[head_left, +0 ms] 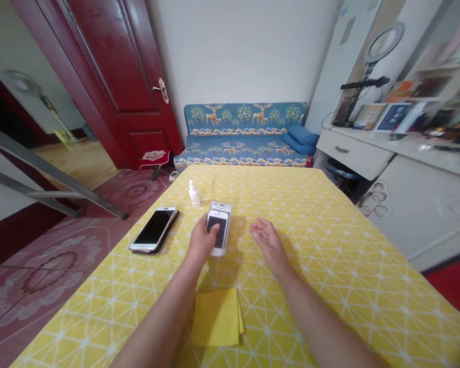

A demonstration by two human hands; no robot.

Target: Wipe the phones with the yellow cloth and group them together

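Folded cloth (215, 318) is lying nearest on the tabletop (322, 245), prob. for easy reach; beyond it, L hand (202, 239) is gripping two stacked phones (221, 236), thumb crossing the upper screen, prob. to stop slipping; R hand (269, 243) is hanging open & empty, to their right; third phone (153, 228) is lying left; bottle (194, 196) is standing behind, no label legible; far-right box (394, 116) is showing lettering, too blurred to read.
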